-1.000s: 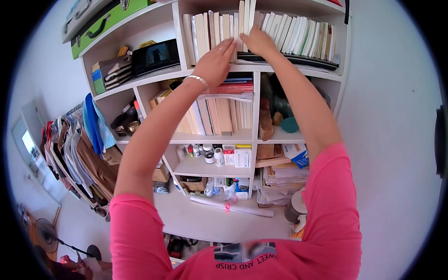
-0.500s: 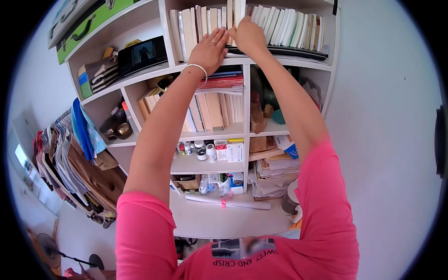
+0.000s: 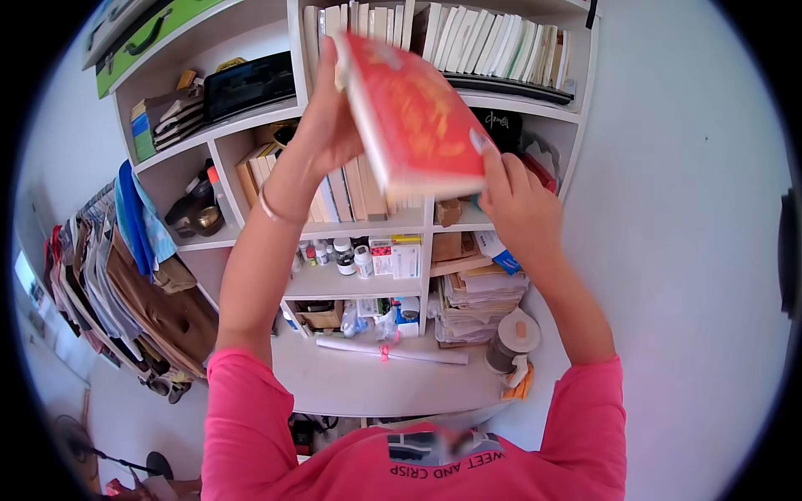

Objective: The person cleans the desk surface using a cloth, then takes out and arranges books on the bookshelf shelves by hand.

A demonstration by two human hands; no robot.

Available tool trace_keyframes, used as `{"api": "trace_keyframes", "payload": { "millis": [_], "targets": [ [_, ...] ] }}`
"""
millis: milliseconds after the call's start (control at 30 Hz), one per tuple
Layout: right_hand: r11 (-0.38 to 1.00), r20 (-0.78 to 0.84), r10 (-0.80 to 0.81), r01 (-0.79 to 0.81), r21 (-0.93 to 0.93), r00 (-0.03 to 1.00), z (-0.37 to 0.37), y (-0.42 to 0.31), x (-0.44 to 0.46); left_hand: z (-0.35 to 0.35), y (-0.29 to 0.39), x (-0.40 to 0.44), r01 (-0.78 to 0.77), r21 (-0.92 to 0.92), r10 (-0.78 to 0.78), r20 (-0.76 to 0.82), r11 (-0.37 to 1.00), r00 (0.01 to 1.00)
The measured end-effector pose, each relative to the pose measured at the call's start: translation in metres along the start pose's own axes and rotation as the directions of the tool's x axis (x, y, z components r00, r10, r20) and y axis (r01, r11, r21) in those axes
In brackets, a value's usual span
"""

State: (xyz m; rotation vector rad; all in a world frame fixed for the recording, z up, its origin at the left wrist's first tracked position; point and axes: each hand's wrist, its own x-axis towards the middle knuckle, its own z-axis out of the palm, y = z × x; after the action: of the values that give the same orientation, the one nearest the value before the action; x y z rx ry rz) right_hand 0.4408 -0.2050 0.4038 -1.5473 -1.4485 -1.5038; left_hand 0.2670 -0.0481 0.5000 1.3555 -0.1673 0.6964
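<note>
Both hands have come down and back from the top row of books they were pushing into half a second ago, and now there's a red book (image 3: 409, 113) out in front of the bookcase (image 3: 334, 284). It's off the shelf completely, held tilted in the air before the bookcase's upper middle, red cover with yellow markings showing, pale page edges below. Kinda blurry, so I can't read the title.

Left hand (image 3: 324, 138) is gripping it along the upper left edge, with a bracelet (image 3: 274, 210) on that wrist. Right hand (image 3: 520, 199) has the lower right corner pinched, thumb up on the cover. So neither one is loose, they're both on the same book.

Rest of the scene, going by the bookcase: more pale books (image 3: 501, 46) lean along its top right, a black screen (image 3: 251, 85) sits in its upper left, and pill bottles (image 3: 344, 257) stand on a lower middle shelf. Hanging clothes (image 3: 146, 275) are off to its left. At its foot is the desk (image 3: 359, 391), with a white paper roll (image 3: 434, 356) tied in pink and a lidded canister (image 3: 508, 352) toward the right.
</note>
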Motion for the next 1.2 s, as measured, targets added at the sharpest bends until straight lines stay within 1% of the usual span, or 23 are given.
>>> {"api": "trace_keyframes", "payload": {
  "millis": [33,100,200,233,267,333,367,400,467,500,533,567,600,667,767,833,900,967,1000,1033,1100,1167,1200],
  "targets": [
    [0.984,-0.092,-0.145,0.134,-0.115,0.985,-0.001,0.003,-0.010,-0.002,-0.010,-0.014,0.016,-0.070,-0.024,-0.121,0.997,0.992],
    [0.992,-0.069,-0.107,0.102,-0.072,0.992,-0.006,0.009,-0.024,-0.001,-0.039,-0.034,-0.009,0.026,0.017,-0.339,1.000,0.941],
    [0.994,-0.077,-0.108,0.107,-0.012,0.991,-0.015,0.016,-0.036,-0.017,-0.077,-0.054,-0.008,-0.202,-0.058,-0.320,0.979,0.946],
    [0.871,-0.090,0.242,-0.176,0.458,0.966,-0.016,0.007,-0.042,-0.016,-0.082,-0.059,-0.019,-0.315,-0.066,-0.258,0.949,0.964],
    [0.468,0.061,0.533,-0.354,0.809,0.844,-0.018,0.000,-0.051,-0.014,-0.085,-0.062,-0.024,-0.424,-0.066,-0.197,0.905,0.978],
    [-0.381,0.806,0.454,-0.735,0.561,0.380,-0.020,0.006,-0.082,-0.010,-0.092,-0.062,-0.020,-0.430,-0.060,-0.170,0.903,0.984],
    [-0.381,0.806,0.452,-0.734,0.562,0.382,-0.013,-0.002,-0.101,-0.005,-0.096,-0.061,-0.011,-0.436,-0.060,-0.148,0.900,0.987],
    [-0.029,0.549,0.498,-0.619,0.785,0.672,-0.002,-0.012,-0.123,0.008,-0.098,-0.059,0.018,-0.443,-0.095,-0.152,0.896,0.984],
    [0.317,0.234,0.402,-0.375,0.871,0.885,-0.010,-0.033,-0.133,0.028,-0.109,-0.051,0.082,-0.436,-0.131,-0.082,0.896,0.988],
    [-0.368,0.292,0.432,-0.128,0.921,0.854,-0.029,-0.045,-0.121,0.039,-0.110,-0.048,0.079,-0.436,-0.128,-0.083,0.896,0.988],
    [-0.848,0.359,0.409,0.205,0.488,0.839,-0.041,-0.052,-0.118,0.052,-0.107,-0.046,0.131,-0.472,-0.172,-0.045,0.872,0.984],
    [-0.847,0.356,0.406,0.201,0.492,0.842,-0.047,-0.054,-0.128,0.062,-0.107,-0.043,0.183,-0.507,-0.214,-0.004,0.843,0.977],
    [-0.350,0.355,0.493,-0.192,0.917,0.794,-0.055,-0.057,-0.138,0.066,-0.114,-0.039,0.182,-0.510,-0.211,0.000,0.841,0.977],
    [0.332,0.279,0.561,-0.521,0.786,0.779,-0.057,-0.054,-0.142,0.068,-0.129,-0.031,0.089,-0.521,-0.110,-0.010,0.849,0.994],
    [0.032,0.433,0.798,-0.747,0.664,0.419,-0.054,-0.049,-0.129,0.071,-0.145,-0.030,0.046,-0.385,-0.064,-0.035,0.922,0.997],
    [-0.459,0.569,0.737,-0.348,0.818,0.366,-0.054,-0.030,-0.127,0.071,-0.146,-0.032,0.114,-0.386,-0.075,0.116,0.916,0.990],
    [-0.491,0.540,0.751,-0.225,0.841,0.380,-0.048,-0.017,-0.136,0.069,-0.143,-0.031,0.168,-0.373,-0.073,0.255,0.913,0.964],
    [-0.520,0.513,0.762,-0.099,0.848,0.395,-0.046,-0.004,-0.140,0.067,-0.137,-0.024,0.136,-0.134,-0.079,0.363,0.982,0.929],
    [-0.518,0.512,0.785,-0.084,0.851,0.349,-0.051,0.001,-0.137,0.071,-0.115,-0.027,0.091,0.259,-0.172,0.313,0.962,0.934],
    [-0.514,0.510,0.806,-0.071,0.855,0.301,-0.058,0.005,-0.133,0.067,-0.096,-0.022,0.093,0.260,-0.175,0.313,0.961,0.933],
    [-0.531,0.512,0.810,-0.013,0.847,0.285,-0.078,0.013,-0.115,0.052,-0.058,0.004,-0.336,0.836,-0.409,0.515,0.433,0.754],
    [-0.222,0.255,0.911,-0.136,0.966,0.324,-0.079,0.026,-0.109,0.041,-0.022,0.049,-0.420,0.904,-0.541,0.396,0.085,0.742],
    [-0.118,0.150,0.925,-0.113,0.987,0.350,-0.079,0.026,-0.096,0.010,-0.023,0.077,-0.653,0.757,-0.234,0.632,-0.020,0.739]
  ]
}}
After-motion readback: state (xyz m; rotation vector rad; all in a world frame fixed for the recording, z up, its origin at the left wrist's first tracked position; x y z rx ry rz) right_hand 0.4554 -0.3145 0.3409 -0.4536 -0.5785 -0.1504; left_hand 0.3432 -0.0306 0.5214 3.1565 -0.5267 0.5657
